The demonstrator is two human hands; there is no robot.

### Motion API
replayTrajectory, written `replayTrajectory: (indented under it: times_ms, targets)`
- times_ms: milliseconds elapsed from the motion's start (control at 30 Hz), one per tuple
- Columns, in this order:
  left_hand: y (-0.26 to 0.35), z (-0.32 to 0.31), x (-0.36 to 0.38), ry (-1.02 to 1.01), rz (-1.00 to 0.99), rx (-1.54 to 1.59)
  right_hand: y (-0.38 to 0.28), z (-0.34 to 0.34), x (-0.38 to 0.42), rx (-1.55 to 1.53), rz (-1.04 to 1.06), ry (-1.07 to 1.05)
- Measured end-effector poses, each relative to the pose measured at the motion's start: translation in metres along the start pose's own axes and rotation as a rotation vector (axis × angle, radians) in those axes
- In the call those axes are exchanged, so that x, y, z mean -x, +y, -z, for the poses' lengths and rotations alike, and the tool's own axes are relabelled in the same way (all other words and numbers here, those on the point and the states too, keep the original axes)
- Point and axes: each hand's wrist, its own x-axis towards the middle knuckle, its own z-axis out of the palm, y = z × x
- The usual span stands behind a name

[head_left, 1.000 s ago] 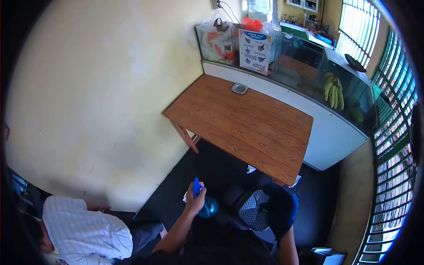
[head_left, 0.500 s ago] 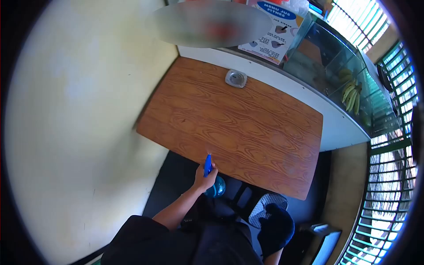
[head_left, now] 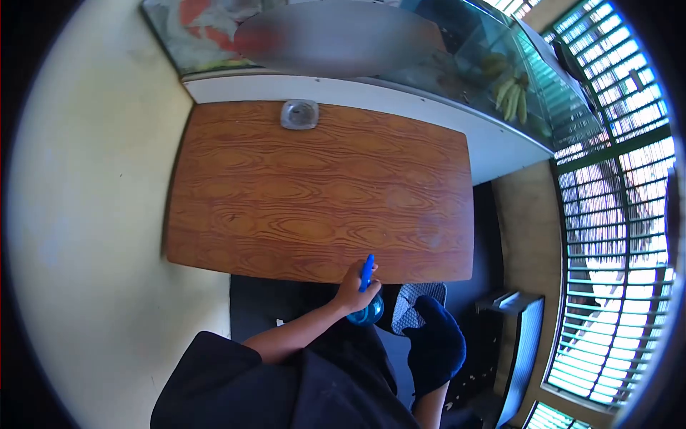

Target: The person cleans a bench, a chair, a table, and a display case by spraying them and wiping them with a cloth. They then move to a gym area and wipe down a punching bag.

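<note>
My left hand (head_left: pixel 355 289) is closed round the neck of a spray bottle with a blue head (head_left: pixel 366 273) and a see-through blue body (head_left: pixel 366 312). It is at the near edge of a brown wood-grain table (head_left: pixel 314 193), with the nozzle pointing over the top. My right hand (head_left: pixel 437 347) is inside a fluffy dark blue mitt, low to the right of the bottle, below the table edge. The mitt hides its fingers. A grey patterned surface (head_left: pixel 411 307) shows just behind the mitt; whether they touch is unclear.
A glass ashtray (head_left: pixel 299 114) sits at the table's far edge. Behind stands a glass display case (head_left: pixel 457 86) with bananas (head_left: pixel 511 98). A pale wall (head_left: pixel 100 200) borders the left, barred windows (head_left: pixel 607 236) the right. A dark box-like piece (head_left: pixel 525 343) stands at lower right.
The view has turned and shifted, so the table lies further left and straighter. The bottle in my left hand is now nearer the table's right half. The mitt remains low on the right.
</note>
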Motion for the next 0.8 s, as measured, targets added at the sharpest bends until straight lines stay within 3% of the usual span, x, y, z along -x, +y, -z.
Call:
replayTrajectory:
  times_ms: [67, 167, 400, 467, 533, 633, 700, 800]
  targets:
    - [0.008, -0.016, -0.008, -0.12, 0.149, -0.033, 0.003, 0.003, -0.002, -0.101, -0.042, 0.045]
    - [0.019, -0.031, -0.024, -0.318, 0.216, -0.209, 0.016, 0.011, -0.005, -0.077, -0.065, 0.106]
    - [0.009, -0.085, -0.044, -0.232, 0.176, -0.017, 0.04, 0.035, -0.038, -0.01, -0.078, 0.181]
    - [0.004, -0.084, -0.054, -0.449, 0.236, -0.175, 0.044, 0.046, -0.05, 0.01, -0.083, 0.202]
    - [0.0, -0.089, -0.063, -0.453, 0.261, -0.235, 0.048, 0.057, -0.07, -0.015, -0.05, 0.216]
    - [-0.005, -0.095, -0.075, -0.244, 0.012, -0.165, 0.056, 0.072, -0.106, -0.068, 0.045, 0.228]
    - [-0.002, -0.089, -0.084, -0.216, 0.056, -0.237, 0.068, 0.081, -0.124, -0.091, 0.061, 0.222]
    - [0.007, -0.078, -0.097, -0.184, 0.158, -0.324, 0.084, 0.084, -0.151, 0.114, 0.134, 0.198]
